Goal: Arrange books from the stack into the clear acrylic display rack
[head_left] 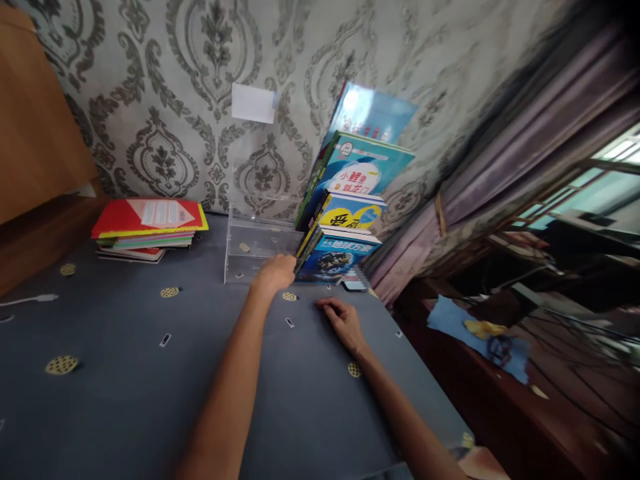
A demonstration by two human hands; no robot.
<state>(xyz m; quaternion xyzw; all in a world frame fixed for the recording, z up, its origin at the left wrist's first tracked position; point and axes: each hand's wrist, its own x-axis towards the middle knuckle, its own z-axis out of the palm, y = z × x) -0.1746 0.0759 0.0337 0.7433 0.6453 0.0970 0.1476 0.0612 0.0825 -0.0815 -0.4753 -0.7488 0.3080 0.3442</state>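
Note:
My left hand [275, 272] reaches to the front of a clear acrylic book stand [227, 257]. Its fingers are curled against the left side of the nearest blue picture book [345, 250]; the fingertips are hidden, so what they grip cannot be made out. Behind that book stand a yellow and blue book [350, 212], a teal book [373, 167] and a tall light blue book [380, 110], stepped upward in the stand's right half. My right hand [344, 323] hovers or rests just above the table in front of the books, fingers loosely extended and holding nothing.
A stack of books with a red cover on top [115, 217] lies at the back left. A white cable [43, 299] is at the left edge. A small dark-edged object [354, 287] sits right of the stand. Beyond the table's right edge are a curtain [480, 133] and a blue cloth [450, 320].

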